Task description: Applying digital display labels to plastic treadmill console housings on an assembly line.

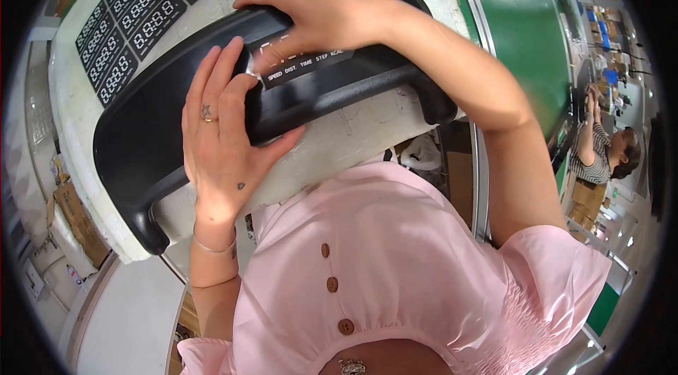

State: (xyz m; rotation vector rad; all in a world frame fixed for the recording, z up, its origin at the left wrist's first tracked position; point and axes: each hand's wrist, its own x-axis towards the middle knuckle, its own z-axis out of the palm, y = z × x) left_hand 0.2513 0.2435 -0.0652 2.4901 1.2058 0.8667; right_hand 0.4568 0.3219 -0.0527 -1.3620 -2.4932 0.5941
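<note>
Black housing (pixel 145 121) lies on the counter (pixel 282 174). Dark display overlays (pixel 143 6) lie beyond the housing's left half. Left hand (pixel 220 142): open, on the housing left of its middle, thumb spread. Display strip (pixel 311 66): on the housing's middle. Right hand (pixel 328 11): across the housing's far edge; grip cannot be determined.

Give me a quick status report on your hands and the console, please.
Left hand on console, beside display label. Right hand over label, partly hiding it. Console on white block, spare labels beyond it.
</note>
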